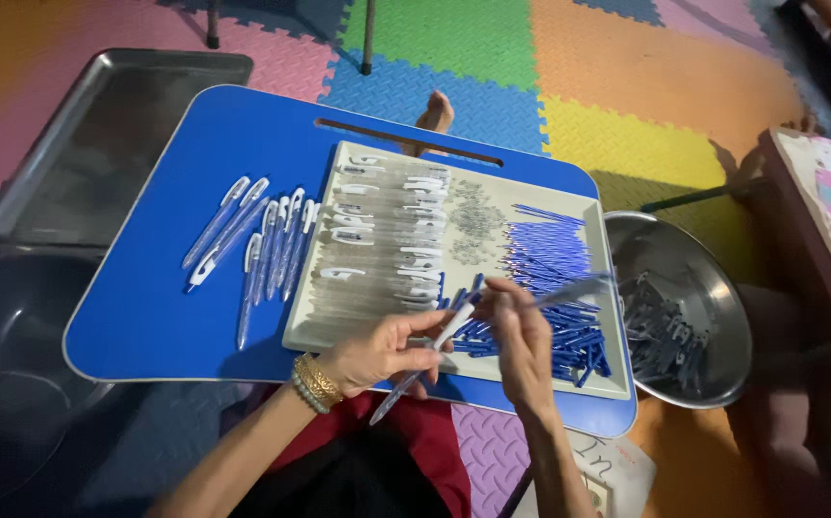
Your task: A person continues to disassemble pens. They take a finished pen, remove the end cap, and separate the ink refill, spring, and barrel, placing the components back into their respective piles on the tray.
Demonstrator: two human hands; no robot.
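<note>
Colourful foam mats surround a blue lap table (166, 317) bearing finished pens (262, 245) at nine o'clock of a cream tray (312, 326). Over the tray's near edge, the left hand (377, 353) grips a clear pen barrel (420, 360); the right hand (521, 336), at its three o'clock, pinches a blue refill (569, 293).

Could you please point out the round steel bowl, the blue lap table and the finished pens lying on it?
Round steel bowl (723, 288): head view, on its bare inner wall at the right.
Blue lap table (156, 307): head view, on its bare top at the left.
Finished pens (272, 245): head view, on the middle of the row.
</note>
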